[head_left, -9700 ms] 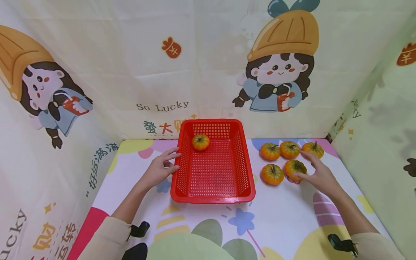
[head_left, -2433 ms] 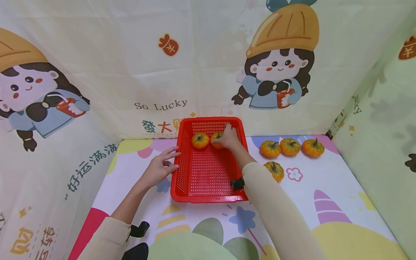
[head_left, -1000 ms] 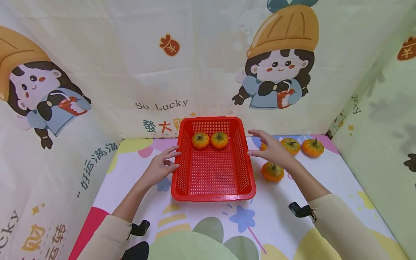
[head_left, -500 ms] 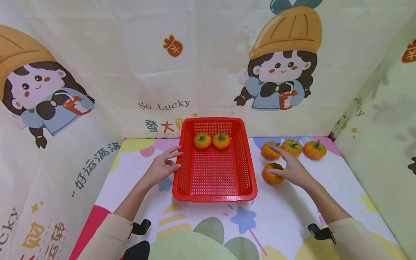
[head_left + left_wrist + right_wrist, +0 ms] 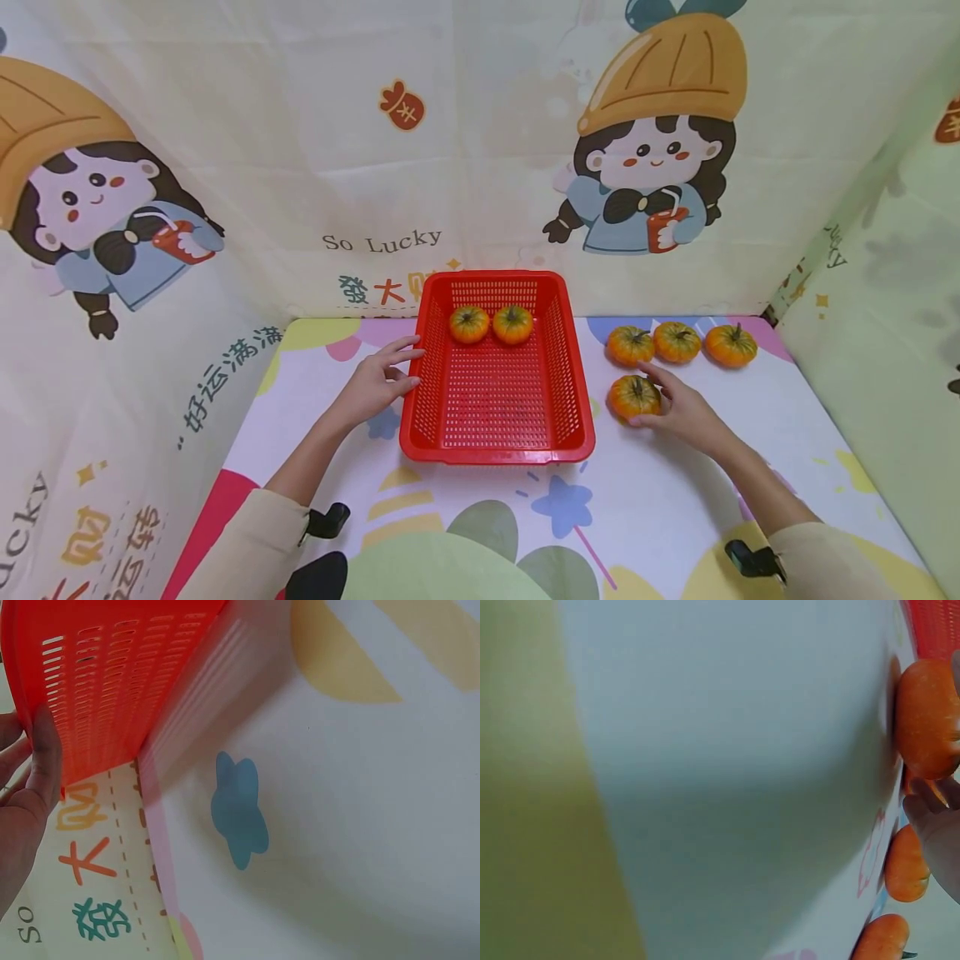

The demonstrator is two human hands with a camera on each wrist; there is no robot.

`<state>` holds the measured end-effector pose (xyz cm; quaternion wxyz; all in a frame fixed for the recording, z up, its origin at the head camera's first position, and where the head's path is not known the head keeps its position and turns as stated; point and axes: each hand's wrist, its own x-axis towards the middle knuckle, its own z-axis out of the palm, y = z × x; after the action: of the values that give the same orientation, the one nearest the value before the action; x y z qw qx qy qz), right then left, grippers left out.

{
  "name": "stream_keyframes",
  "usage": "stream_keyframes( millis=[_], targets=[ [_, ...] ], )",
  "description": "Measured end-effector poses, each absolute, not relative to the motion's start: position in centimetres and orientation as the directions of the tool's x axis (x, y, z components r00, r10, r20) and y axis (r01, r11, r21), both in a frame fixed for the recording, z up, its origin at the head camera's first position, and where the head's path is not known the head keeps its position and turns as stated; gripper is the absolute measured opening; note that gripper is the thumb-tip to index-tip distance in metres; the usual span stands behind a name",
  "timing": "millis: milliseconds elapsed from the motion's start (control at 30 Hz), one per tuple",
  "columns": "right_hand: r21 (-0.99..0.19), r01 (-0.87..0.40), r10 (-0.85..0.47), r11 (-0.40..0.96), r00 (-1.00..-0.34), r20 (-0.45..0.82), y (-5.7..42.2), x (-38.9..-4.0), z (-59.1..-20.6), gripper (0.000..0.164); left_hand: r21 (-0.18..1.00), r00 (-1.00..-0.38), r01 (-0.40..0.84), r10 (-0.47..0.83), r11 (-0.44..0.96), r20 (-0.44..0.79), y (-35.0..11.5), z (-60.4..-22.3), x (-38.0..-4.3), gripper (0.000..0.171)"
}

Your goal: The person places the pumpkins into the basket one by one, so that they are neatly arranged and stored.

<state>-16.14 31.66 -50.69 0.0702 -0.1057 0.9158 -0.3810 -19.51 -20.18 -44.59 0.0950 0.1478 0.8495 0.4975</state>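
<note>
In the head view, my left hand (image 5: 375,385) rests its outstretched fingertips on the left rim of a red plastic basket (image 5: 498,457). The left wrist view shows these fingers (image 5: 46,754) against the basket's outer wall (image 5: 112,682). Two small orange pumpkins, one at the left (image 5: 468,325) and one beside it (image 5: 513,325), sit at the basket's far end. On the table, my right hand (image 5: 686,410) is spread around the right side of the front pumpkin (image 5: 632,397), thumb at its near edge, fingertips at its far edge. The right wrist view shows this pumpkin (image 5: 928,716) close up.
Behind the front pumpkin, three more stand in a row: left (image 5: 628,344), middle (image 5: 677,342) and right (image 5: 731,345). The table (image 5: 480,508) has a colourful printed cover. A printed cloth (image 5: 495,167) hangs behind and at both sides.
Since the earliest frame, a second pumpkin has gone into the basket, carried by my right hand. That hand has since moved back right and down around the front pumpkin. My left hand stays put.
</note>
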Motion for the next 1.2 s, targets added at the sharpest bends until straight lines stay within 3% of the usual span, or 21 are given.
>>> stream_keyframes(
  millis=[767,1200],
  targets=[
    [-0.687,-0.210,-0.272,0.696,-0.962,0.018,31.6,-16.2,-51.0,0.084,0.880,-0.938,0.153,0.346,0.449,-0.014,-20.2,-44.9,-19.7,0.053],
    [-0.685,-0.262,-0.291,0.680,-0.954,0.076,30.9,-17.4,-47.8,0.081,0.873,-0.942,0.141,0.334,0.468,-0.027,-20.3,-44.9,-19.8,0.053]
  ],
)
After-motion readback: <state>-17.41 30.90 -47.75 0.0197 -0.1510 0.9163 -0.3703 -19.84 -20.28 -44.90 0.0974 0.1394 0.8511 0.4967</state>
